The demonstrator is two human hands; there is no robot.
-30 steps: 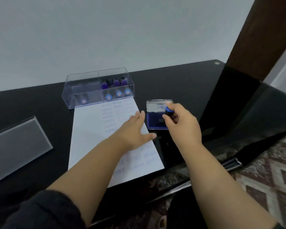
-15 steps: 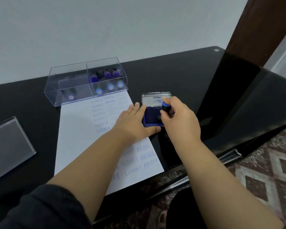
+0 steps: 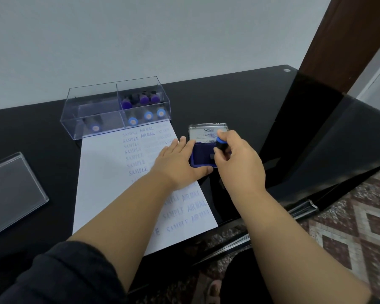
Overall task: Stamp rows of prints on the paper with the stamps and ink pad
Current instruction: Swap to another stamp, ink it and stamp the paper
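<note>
A black glossy table stood against a pale wall, and on it lay a white sheet of paper that reached from the clear box at the back to the near edge. The sheet carried columns of blue prints reading SAMPLE and AIR MAIL, with fainter prints to their right that could not be read. At the head of the paper sat a clear plastic box split into compartments; the right ones held several stamps with blue and purple caps, and the front left one held a single blue-capped stamp. A clear lid lay on the table well to the left of the paper. Just beside the paper's right edge sat the open ink pad, its lid tipped up at the back and its dark blue pad showing. The left hand lay flat with straight fingers on the paper, its thumb against the near edge of the ink pad. The right hand pinched a black stamp with a blue cap between thumb and fingers and held it tilted over the pad; whether its face touched the ink could not be told. Both hands were close together at the ink pad.
</note>
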